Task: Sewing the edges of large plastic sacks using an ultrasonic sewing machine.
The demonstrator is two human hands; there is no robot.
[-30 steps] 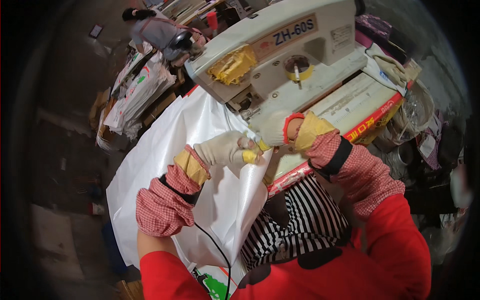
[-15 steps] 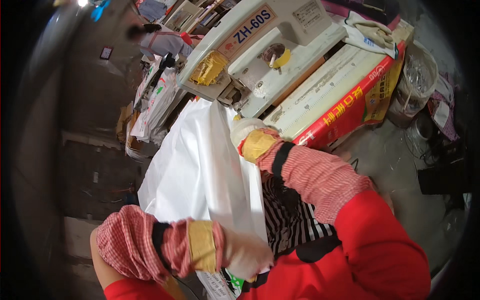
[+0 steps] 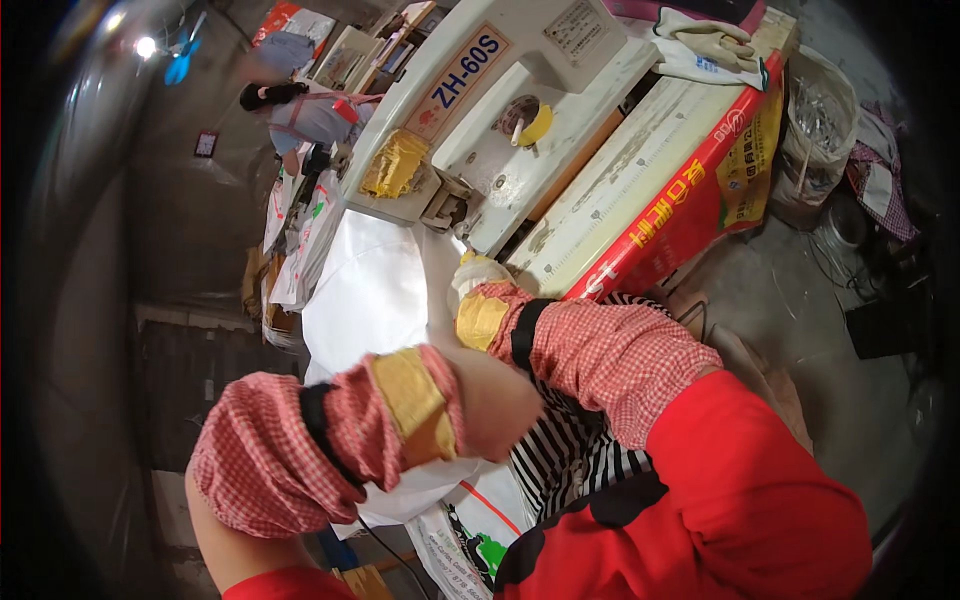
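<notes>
A white sheet of sack material [image 3: 365,285] hangs from under the head of a pale sewing machine [image 3: 480,130] and runs down toward my lap. My right hand [image 3: 480,272], in a whitish glove with yellow at the fingertips, is closed at the sheet's right edge, just below the needle area. Above my lap, over the lower part of the sheet, is my left hand [image 3: 497,405]. Motion smears it, and its fingers cannot be made out. Red checked sleeve covers with black bands wrap both forearms. Below my left hand lies a printed white sack part [image 3: 475,530] with a green figure.
The machine's worktable [image 3: 620,180] has a red and yellow sheet [image 3: 690,190] along its front edge. Work gloves [image 3: 705,48] lie at its far end. A white bin bag [image 3: 820,120] stands to the right. Stacked printed sacks [image 3: 310,240] and another person [image 3: 315,110] are at the left back.
My left hand has risen slightly, and more of the printed sack part shows below it. The sheet's visible area by the machine has shrunk. My right hand stays near the needle area.
</notes>
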